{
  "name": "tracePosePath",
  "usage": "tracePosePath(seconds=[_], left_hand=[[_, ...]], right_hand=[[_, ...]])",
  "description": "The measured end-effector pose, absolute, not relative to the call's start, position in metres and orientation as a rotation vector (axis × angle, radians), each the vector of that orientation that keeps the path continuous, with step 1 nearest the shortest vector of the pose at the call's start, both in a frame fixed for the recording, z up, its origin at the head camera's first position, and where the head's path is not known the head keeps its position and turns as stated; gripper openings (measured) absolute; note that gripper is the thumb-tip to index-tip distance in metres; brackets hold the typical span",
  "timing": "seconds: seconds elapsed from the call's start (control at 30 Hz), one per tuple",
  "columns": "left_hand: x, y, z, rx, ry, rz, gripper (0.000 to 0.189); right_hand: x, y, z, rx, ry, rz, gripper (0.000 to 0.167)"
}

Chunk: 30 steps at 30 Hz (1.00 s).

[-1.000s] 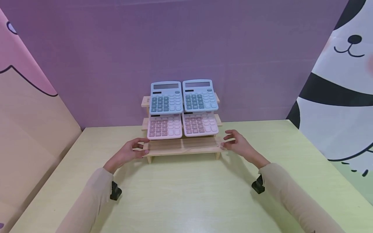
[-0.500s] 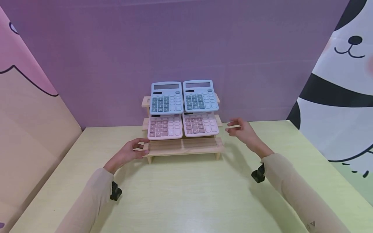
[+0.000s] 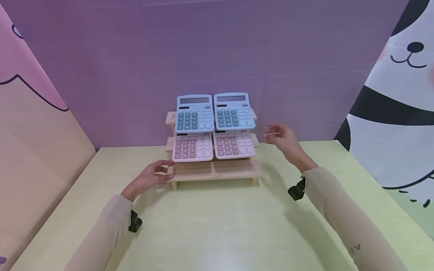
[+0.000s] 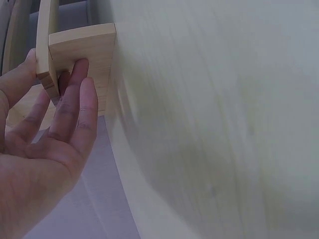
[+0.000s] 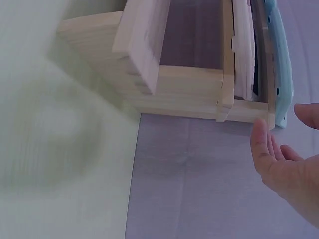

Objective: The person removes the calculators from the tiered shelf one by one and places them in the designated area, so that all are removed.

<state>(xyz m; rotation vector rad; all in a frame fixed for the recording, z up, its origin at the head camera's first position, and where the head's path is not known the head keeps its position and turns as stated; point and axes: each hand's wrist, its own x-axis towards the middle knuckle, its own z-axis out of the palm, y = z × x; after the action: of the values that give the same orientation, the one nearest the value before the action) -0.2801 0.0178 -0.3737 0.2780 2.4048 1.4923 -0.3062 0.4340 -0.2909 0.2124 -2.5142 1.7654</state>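
Observation:
A three-tier wooden display rack [image 3: 217,170] stands on the table. My left hand [image 3: 153,175] pinches the left end of its bottom shelf; in the left wrist view the thumb lies on one face of the board and the fingers reach in behind it. Two blue calculators [image 3: 194,113] lean side by side on the top tier. Two pink calculators [image 3: 192,147] sit on the tier below, their upper parts hidden behind the blue ones. My right hand [image 3: 283,141] hovers just right of the rack, fingers loosely bent and holding nothing. In the right wrist view its fingertips [image 5: 259,130] come close to an upper shelf's end.
The pale wooden table [image 3: 217,226] spreads in front of the rack and to both sides. A purple cloth backdrop [image 3: 135,75] rises right behind the rack. Printed panels flank the table, a panda one [image 3: 383,150] on the right.
My right hand has left the right end of the bottom shelf and risen up and back beside the upper tiers. My left hand keeps its hold, and the calculators stay put.

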Motion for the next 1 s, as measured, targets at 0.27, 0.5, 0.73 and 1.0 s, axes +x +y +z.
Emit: tracePosePath(seconds=[0.27, 0.5, 0.73, 1.0], left_hand=[[-0.283, 0.019, -0.375, 0.247, 2.412, 1.475, 0.057], [-0.282, 0.018, -0.376, 0.250, 2.408, 1.480, 0.057], [-0.282, 0.017, -0.376, 0.282, 2.402, 1.492, 0.056], [-0.281, 0.017, -0.376, 0.315, 2.405, 1.495, 0.055]], right_hand=[[-0.314, 0.419, -0.293, 0.200, -2.379, 1.857, 0.048], [-0.321, 0.405, -0.295, 0.145, -2.282, 1.963, 0.046], [-0.326, 0.395, -0.295, 0.106, -2.146, 2.126, 0.047], [-0.333, 0.386, -0.299, 0.069, -2.004, 2.256, 0.047]])
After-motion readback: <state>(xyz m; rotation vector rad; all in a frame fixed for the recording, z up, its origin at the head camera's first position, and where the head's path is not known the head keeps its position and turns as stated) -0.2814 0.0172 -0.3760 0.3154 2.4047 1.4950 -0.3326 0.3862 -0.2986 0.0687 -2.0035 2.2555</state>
